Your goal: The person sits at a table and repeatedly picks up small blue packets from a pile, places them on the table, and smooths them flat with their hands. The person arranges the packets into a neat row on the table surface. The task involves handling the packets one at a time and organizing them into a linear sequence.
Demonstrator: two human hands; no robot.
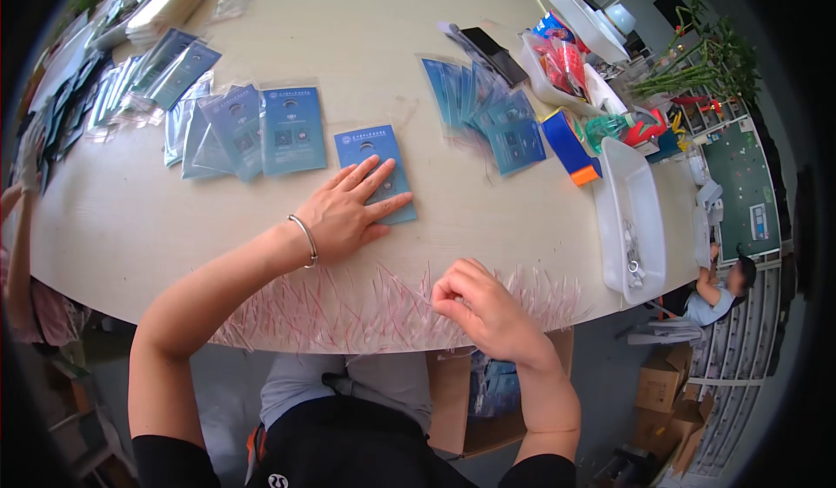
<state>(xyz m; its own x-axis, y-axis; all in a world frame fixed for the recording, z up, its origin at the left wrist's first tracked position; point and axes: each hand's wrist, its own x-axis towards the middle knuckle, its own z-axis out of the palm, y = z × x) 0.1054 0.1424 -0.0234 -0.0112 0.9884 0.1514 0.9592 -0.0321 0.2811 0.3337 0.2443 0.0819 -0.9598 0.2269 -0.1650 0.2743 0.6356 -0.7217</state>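
Observation:
My left hand (pixel 341 214) lies with fingers spread over the lower part of a blue printed card (pixel 353 142), pressing it to the table. A metal bangle circles that wrist. Thin clear strips with red edges (pixel 335 314) are strewn along the table's near edge. Above their right part is my right hand (pixel 488 309), its thumb and fingers curled together; whatever they may hold cannot be made out. Left of the card, similar blue cards in clear sleeves (pixel 293 144) overlap in a row. Another fanned pile of sleeved cards (pixel 518 144) sits to the right.
Beyond the right pile lie a dark phone (pixel 494 55), a blue-and-orange tape dispenser (pixel 570 146) and a white tray (pixel 616 227) with metal rings. A bin of red packets (pixel 557 70) stands farther back. More cards (pixel 78 96) cover the far left, beside another person's arm (pixel 22 227).

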